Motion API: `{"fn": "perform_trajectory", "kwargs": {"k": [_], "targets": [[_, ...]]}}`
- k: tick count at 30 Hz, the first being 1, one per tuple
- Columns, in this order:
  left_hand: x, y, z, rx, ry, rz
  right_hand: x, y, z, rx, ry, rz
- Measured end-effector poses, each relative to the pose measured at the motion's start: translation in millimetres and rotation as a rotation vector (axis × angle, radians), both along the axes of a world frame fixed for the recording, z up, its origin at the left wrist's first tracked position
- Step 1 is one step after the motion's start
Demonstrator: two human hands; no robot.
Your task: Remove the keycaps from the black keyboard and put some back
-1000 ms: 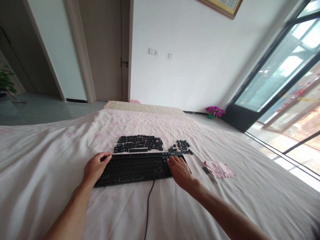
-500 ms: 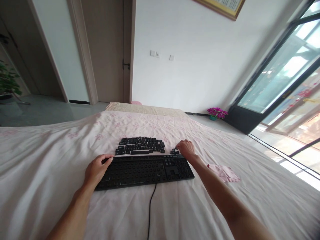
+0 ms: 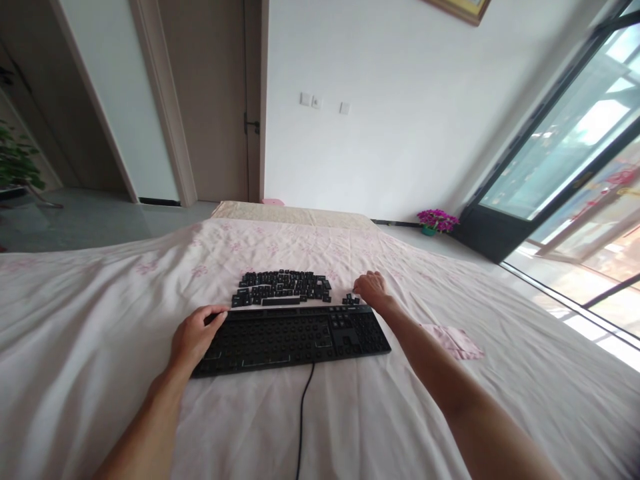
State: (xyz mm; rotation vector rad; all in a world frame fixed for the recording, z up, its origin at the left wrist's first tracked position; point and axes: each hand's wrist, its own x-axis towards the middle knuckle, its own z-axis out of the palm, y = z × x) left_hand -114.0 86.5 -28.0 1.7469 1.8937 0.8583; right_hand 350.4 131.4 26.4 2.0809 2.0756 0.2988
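Note:
A black keyboard lies on the bedsheet, its key positions mostly bare with small posts showing. My left hand is closed on its far left corner, thumb and fingers pinching the edge. Beyond the keyboard, many loose black keycaps lie in rows, with a long spacebar in front. A small group of keycaps sits apart to the right. Next to that group, my right hand has its fingertips pinched together, a small dark keycap at their tips, partly hidden.
A black cable runs from the keyboard toward me. To the right, a folded pink cloth lies on the floral bedsheet. Purple flowers stand on the floor by the glass door. A closed door is at the back.
My right hand has lifted slightly away from the small keycap group. My left hand keeps its hold on the keyboard's corner. The view has tilted a little.

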Motion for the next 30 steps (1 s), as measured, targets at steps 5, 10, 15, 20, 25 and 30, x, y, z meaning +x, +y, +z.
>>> {"fn": "perform_trajectory", "kwargs": {"k": [5, 10, 15, 20, 25, 30], "targets": [[-0.1, 0.9, -1.5, 0.024, 0.002, -0.008, -1.5, -1.8, 1.2, -0.024, -0.023, 0.061], [-0.8, 1.1, -2.2, 0.017, -0.001, -0.004, 0.4, -3.2, 4.4, -0.027, -0.016, 0.088], [-1.2, 2.0, -2.6, 0.019, 0.003, -0.002, 1.3, -9.2, 11.4, 0.026, 0.018, 0.099], [-1.7, 2.3, -3.2, 0.03, 0.007, -0.01, -8.7, -38.6, 21.7, 0.121, 0.085, 0.114], [-1.0, 1.2, -2.6, 0.005, 0.01, 0.003, -26.0, -83.3, 24.2, 0.165, 0.276, 0.249], [-0.6, 0.5, -2.8, 0.013, -0.005, -0.007, -32.9, -110.5, 23.0, 0.136, 0.326, 0.276]]}}
